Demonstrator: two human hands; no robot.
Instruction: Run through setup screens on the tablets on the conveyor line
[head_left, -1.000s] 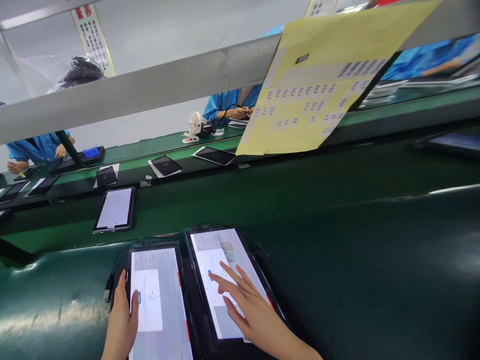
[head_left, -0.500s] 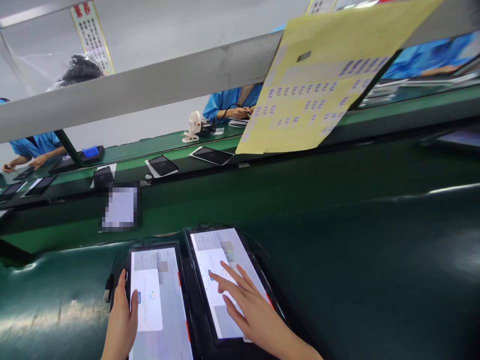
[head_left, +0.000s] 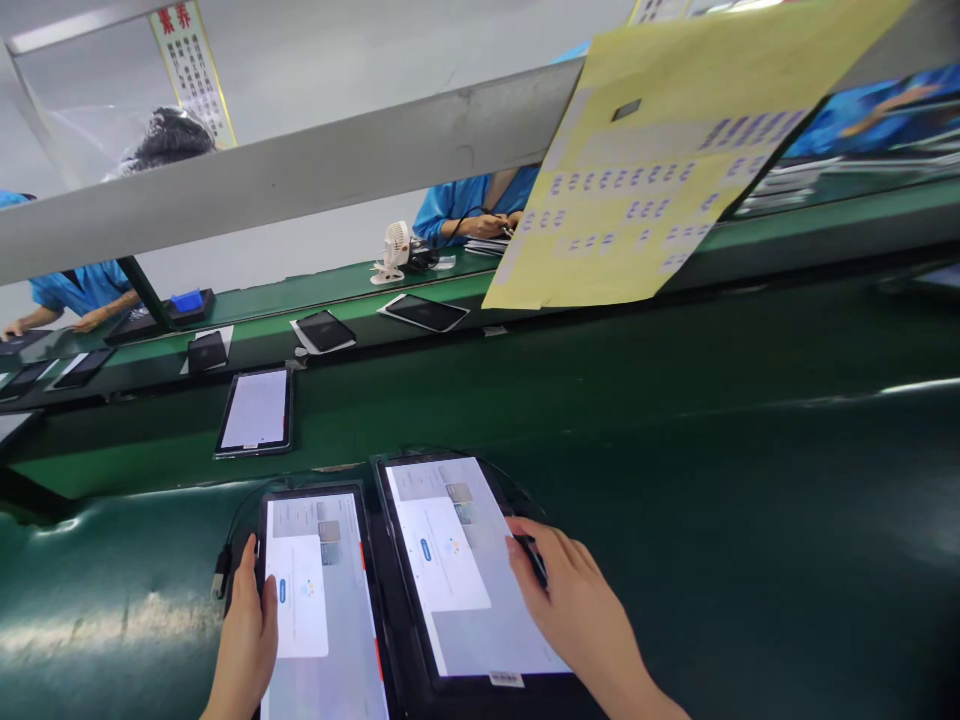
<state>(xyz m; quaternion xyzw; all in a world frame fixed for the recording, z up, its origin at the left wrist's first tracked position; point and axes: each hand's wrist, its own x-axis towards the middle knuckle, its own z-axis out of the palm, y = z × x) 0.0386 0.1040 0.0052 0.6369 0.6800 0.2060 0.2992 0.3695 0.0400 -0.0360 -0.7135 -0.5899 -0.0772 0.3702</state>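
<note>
Head view: two lit tablets lie side by side on the green worktop [head_left: 712,520], long axes running away from me. My left hand [head_left: 246,640] rests loosely open on the left tablet [head_left: 319,600], thumb on its screen. My right hand [head_left: 577,610], grip relaxed and holding nothing, sits on the right tablet [head_left: 457,560] at its right edge.

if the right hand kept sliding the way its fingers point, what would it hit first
Likely the lit screen of the right black-framed tablet: the right hand rests on its right edge, fingers aimed up-left across it. Depth is unclear.
</note>
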